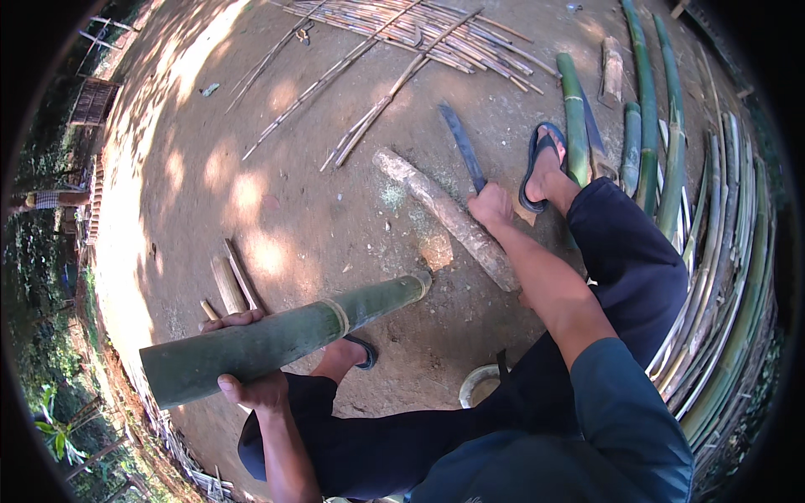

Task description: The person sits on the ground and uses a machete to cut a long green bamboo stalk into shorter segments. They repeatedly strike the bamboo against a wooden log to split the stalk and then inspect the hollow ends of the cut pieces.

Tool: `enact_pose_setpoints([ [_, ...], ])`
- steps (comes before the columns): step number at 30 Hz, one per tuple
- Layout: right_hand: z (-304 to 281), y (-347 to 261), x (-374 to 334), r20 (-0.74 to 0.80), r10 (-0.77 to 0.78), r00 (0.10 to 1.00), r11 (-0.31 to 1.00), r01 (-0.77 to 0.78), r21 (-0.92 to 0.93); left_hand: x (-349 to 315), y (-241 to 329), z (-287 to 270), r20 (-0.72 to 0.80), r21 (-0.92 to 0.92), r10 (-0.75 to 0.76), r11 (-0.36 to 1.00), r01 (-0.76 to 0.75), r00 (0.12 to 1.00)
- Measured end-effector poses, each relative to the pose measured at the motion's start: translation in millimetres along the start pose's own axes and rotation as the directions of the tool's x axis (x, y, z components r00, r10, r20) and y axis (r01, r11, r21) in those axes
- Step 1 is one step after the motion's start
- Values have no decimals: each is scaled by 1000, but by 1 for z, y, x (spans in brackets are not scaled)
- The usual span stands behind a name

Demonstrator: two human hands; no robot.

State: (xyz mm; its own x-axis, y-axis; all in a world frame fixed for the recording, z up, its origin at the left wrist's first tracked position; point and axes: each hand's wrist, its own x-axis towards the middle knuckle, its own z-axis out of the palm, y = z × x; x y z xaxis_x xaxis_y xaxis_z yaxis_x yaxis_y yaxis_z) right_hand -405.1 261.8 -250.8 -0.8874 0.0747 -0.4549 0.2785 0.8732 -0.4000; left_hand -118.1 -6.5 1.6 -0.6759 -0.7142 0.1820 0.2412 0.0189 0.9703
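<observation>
My left hand [262, 391] is wrapped round the thick end of a green bamboo section [260, 342], thumb on the near side and fingertips over the far side. The section slants up to the right, its narrower end close to the ground near the middle of the view. Pale rings mark its joints. My right hand [492, 206] is closed round the handle of a machete [459, 141], whose dark blade points away from me. Just beside that hand, a rough wooden log [440, 201] lies on the dirt, with pale green shavings around it.
A pile of thin sticks [444, 38] lies at the far side. Green bamboo poles [646, 109] and long split strips [729, 251] cover the right. Near my legs stands a round container [480, 384]. Short wood pieces [228, 287] lie beyond the bamboo section. My sandaled foot [545, 163] is beside the machete.
</observation>
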Motion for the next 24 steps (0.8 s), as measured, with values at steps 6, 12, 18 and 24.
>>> enact_pose_setpoints([
  [6,32,-10,68,84,-52,995,997,56,-47,16,1,17,18,33,9,999,-10,1000],
  [12,32,-5,117,112,-162,980,977,175,-124,24,2,30,113,58,44,997,-51,993],
  [18,-70,46,196,-423,-298,856,932,164,-323,28,3,52,160,20,-8,1000,5,987],
  [24,-136,143,231,-279,313,908,888,-384,-254,33,0,65,173,-54,11,999,-2,985],
])
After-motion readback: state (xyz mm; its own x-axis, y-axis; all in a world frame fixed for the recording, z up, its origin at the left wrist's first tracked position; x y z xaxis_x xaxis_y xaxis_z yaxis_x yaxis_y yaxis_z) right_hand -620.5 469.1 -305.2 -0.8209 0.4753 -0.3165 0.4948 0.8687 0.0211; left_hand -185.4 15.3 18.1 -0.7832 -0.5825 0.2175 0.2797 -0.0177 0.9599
